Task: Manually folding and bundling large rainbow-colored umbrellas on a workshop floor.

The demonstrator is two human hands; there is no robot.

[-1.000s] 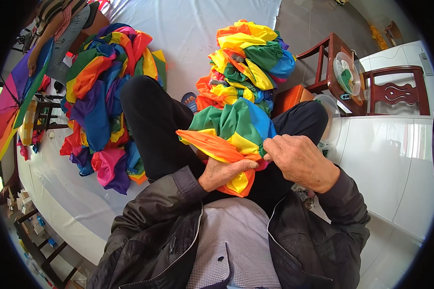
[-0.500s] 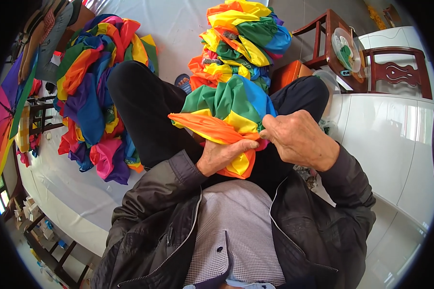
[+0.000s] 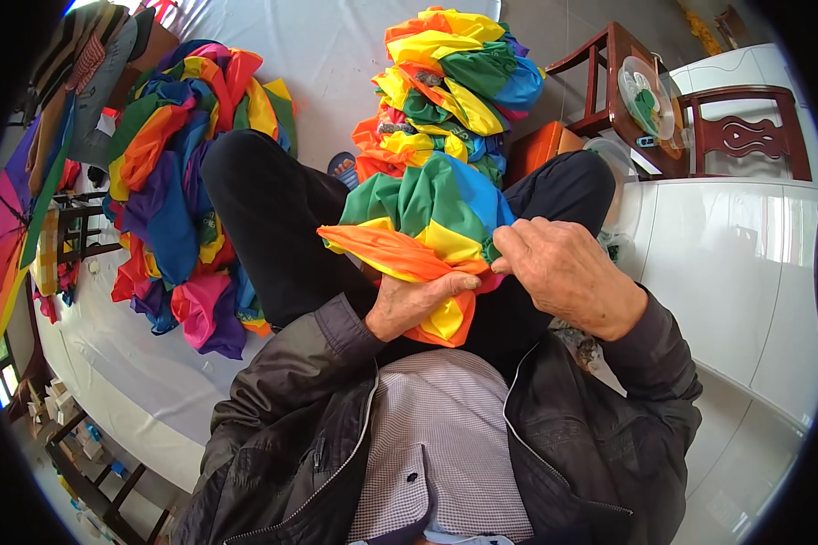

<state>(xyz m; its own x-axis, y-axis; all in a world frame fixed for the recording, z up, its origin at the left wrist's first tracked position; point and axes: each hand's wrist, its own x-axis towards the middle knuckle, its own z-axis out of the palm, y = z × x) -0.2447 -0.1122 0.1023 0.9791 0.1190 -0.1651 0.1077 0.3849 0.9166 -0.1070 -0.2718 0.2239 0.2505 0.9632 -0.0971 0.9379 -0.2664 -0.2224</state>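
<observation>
A thin, shiny rainbow umbrella canopy [image 3: 418, 204], with green, blue, yellow and orange panels, lies bunched over my lap between my knees. My left hand [image 3: 416, 304] is closed on its gathered orange and yellow part, thumb on top and fingers hidden underneath. At the canopy's right edge, my right hand [image 3: 563, 272] pinches a small dark green bit of the cloth between thumb and curled fingers. Whether anything small sits inside that pinch cannot be made out.
A tall heap of similar rainbow cloth [image 3: 454, 82] stands beyond my knees, another pile [image 3: 168, 182] at the left. An opened rainbow umbrella [image 3: 18, 236] shows at the left rim. Right of me are an orange box [image 3: 541, 150], wooden chair [image 3: 745, 136] and white glossy cabinet [image 3: 718, 263].
Both hands keep their hold on the canopy. The right hand has shifted slightly down, and the gathered cloth hangs a little lower by the left hand. The view has moved slightly.
</observation>
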